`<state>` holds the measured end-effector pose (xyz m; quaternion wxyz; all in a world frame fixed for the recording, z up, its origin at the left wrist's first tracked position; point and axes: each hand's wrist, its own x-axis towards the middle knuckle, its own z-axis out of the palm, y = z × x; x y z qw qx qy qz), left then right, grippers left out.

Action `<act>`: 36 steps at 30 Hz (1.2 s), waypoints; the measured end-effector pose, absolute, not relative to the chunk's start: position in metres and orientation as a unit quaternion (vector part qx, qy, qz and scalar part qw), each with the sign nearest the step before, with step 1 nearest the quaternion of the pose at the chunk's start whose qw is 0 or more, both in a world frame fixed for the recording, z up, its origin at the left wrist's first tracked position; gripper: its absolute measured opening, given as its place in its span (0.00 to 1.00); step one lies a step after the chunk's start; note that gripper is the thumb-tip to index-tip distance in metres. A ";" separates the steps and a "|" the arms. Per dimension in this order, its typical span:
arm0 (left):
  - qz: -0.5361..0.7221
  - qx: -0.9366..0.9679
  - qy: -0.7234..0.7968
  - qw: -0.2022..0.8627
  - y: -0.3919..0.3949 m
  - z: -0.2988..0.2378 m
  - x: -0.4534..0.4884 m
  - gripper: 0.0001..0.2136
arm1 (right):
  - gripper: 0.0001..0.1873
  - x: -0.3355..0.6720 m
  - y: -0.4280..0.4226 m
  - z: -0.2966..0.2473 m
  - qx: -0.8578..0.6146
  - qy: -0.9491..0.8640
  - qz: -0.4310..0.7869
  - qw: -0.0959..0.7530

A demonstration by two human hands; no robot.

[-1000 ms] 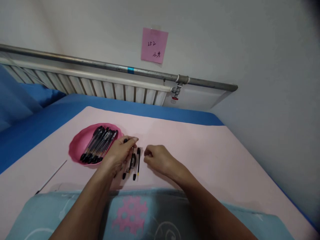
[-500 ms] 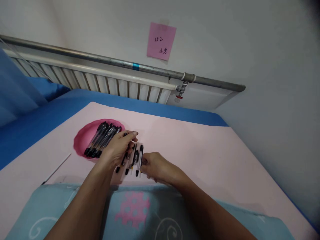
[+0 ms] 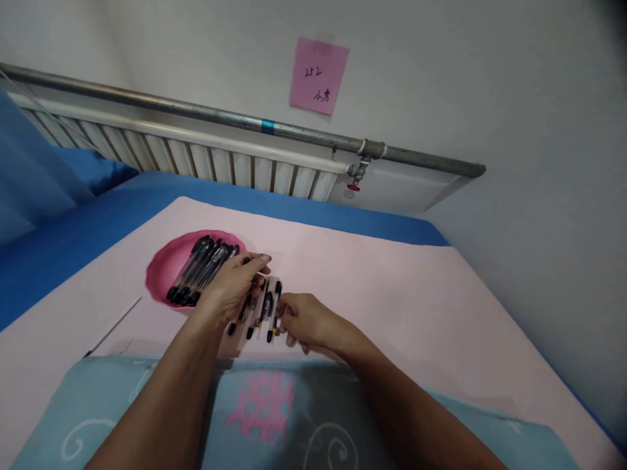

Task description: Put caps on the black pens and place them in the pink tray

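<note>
My left hand (image 3: 240,277) is closed beside the bowl, with the black end of a pen (image 3: 246,260) showing between thumb and forefinger; the rest of that pen is hidden. Below its fingers, several clear pen barrels and black caps (image 3: 267,305) lie on the pink sheet. My right hand (image 3: 304,318) is closed at the right side of these parts, fingertips by the rightmost clear barrel (image 3: 275,313). What those fingers hold, if anything, I cannot make out. Several assembled black-capped pens (image 3: 200,267) lie together in the pink bowl (image 3: 159,271).
A thin white refill (image 3: 113,326) with a dark tip lies left on the pink sheet (image 3: 382,294). A light blue patterned cloth (image 3: 161,391) covers the near edge. Behind are a white radiator (image 3: 196,156), a metal pipe (image 3: 196,111) and a pink note (image 3: 319,75).
My right hand's fingertips have shifted slightly up and its lower fingers have loosened from the sheet side. My left hand stays nearly still. The whole view has shifted a little.
</note>
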<state>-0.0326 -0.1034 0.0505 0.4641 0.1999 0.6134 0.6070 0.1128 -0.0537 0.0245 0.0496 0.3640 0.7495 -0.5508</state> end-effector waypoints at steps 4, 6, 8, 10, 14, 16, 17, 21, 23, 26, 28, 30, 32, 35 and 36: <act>0.623 0.207 0.587 0.474 -0.104 0.051 -0.031 0.10 | 0.04 0.113 -0.046 0.030 0.385 0.750 -0.538 0.003; 0.630 0.198 0.570 0.488 -0.103 0.051 -0.028 0.09 | 0.05 0.111 -0.043 0.039 0.382 0.751 -0.533 -0.071; 0.643 0.192 0.542 0.506 -0.101 0.050 -0.021 0.09 | 0.06 0.110 -0.043 0.047 0.349 0.756 -0.530 -0.160; 0.661 0.200 0.495 0.527 -0.099 0.047 -0.011 0.09 | 0.07 0.107 -0.046 0.054 0.301 0.771 -0.514 -0.225; 0.678 0.211 0.429 0.558 -0.094 0.040 0.007 0.09 | 0.07 0.105 -0.052 0.053 0.287 0.802 -0.454 -0.260; 0.662 0.223 0.428 0.573 -0.094 0.038 0.010 0.12 | 0.06 0.105 -0.050 0.050 0.302 0.804 -0.447 -0.251; 0.649 0.234 0.438 0.576 -0.094 0.038 0.009 0.13 | 0.06 0.105 -0.048 0.047 0.311 0.801 -0.451 -0.240; 0.652 0.249 0.553 0.456 -0.099 0.044 -0.012 0.15 | 0.10 0.108 -0.040 0.036 0.372 0.779 -0.487 -0.136; 0.674 0.231 0.586 0.384 -0.102 0.049 -0.027 0.16 | 0.11 0.109 -0.038 0.030 0.390 0.776 -0.488 -0.084; 0.699 0.195 0.589 0.357 -0.106 0.056 -0.047 0.14 | 0.12 0.109 -0.037 0.019 0.400 0.787 -0.466 -0.057; 0.707 0.181 0.584 0.354 -0.108 0.059 -0.055 0.11 | 0.12 0.108 -0.038 0.013 0.400 0.801 -0.441 -0.060; 0.709 0.174 0.586 0.352 -0.110 0.060 -0.061 0.10 | 0.11 0.108 -0.039 0.011 0.394 0.820 -0.410 -0.070; 0.705 0.170 0.597 0.343 -0.112 0.060 -0.065 0.10 | 0.09 0.108 -0.040 0.011 0.382 0.834 -0.389 -0.077; 0.700 0.158 0.616 0.325 -0.116 0.062 -0.071 0.09 | 0.06 0.108 -0.040 0.012 0.375 0.835 -0.396 -0.071; 0.702 0.152 0.618 0.319 -0.117 0.063 -0.074 0.09 | 0.05 0.108 -0.040 0.012 0.378 0.830 -0.405 -0.064</act>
